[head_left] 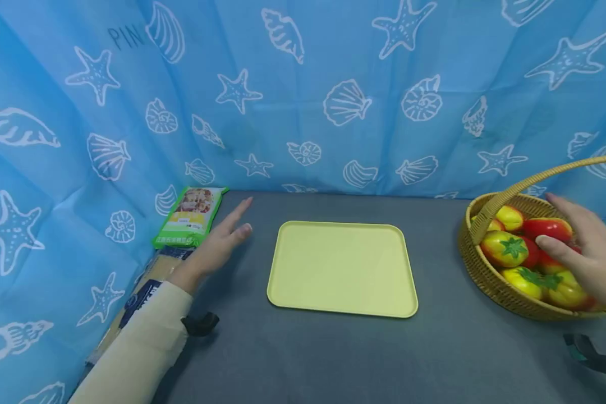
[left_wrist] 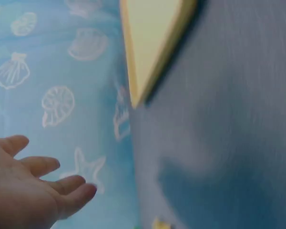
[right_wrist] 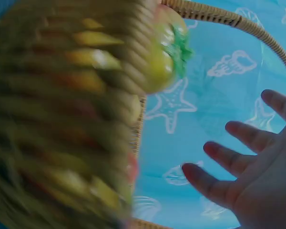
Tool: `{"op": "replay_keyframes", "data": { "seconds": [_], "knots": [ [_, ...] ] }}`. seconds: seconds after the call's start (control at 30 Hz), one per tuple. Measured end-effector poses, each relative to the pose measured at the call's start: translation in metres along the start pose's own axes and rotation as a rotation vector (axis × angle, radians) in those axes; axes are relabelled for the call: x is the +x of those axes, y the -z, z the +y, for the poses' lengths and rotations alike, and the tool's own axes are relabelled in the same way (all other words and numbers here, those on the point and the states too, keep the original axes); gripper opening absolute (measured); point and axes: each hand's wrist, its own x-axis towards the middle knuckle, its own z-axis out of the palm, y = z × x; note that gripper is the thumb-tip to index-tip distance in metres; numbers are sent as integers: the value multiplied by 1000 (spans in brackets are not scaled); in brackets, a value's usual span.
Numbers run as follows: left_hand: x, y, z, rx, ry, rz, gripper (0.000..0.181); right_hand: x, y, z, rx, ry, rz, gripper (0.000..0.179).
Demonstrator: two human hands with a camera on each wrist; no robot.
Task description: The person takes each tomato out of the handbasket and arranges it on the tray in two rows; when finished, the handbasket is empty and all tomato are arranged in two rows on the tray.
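At the right of the head view, my right hand (head_left: pixel 588 252) hovers over a woven basket (head_left: pixel 467 255) with a tall arched handle (head_left: pixel 525 182). Its fingers are extended and hold nothing, as the right wrist view also shows of the hand (right_wrist: pixel 257 167). Glossy red and yellow fruits fill the basket, some with green leafy caps, such as one fruit (head_left: pixel 500 249) near the rim. My left hand (head_left: pixel 212 247) holds nothing, its fingers straight, above the table beside a green food packet (head_left: pixel 189 216). Between the hands lies a pale yellow rectangular tray (head_left: pixel 340 269), bare.
A long clear packet with dark blue printing (head_left: pixel 138 297) lies at the left, partly behind the left sleeve (head_left: pixel 141 348). Blue curtain (head_left: pixel 283 112) with white shells and starfish rises behind and left of the grey tabletop (head_left: pixel 343 359).
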Motion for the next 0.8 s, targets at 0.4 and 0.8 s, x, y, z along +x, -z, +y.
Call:
{"op": "replay_keyframes", "data": {
  "seconds": [0.4, 0.8],
  "knots": [
    [12, -72, -29, -514, 55, -18, 100, -18, -41, 37, 248, -73, 96, 66],
    [14, -92, -50, -521, 130, 115, 73, 0, -48, 31, 29, -149, -71, 79]
  ]
}}
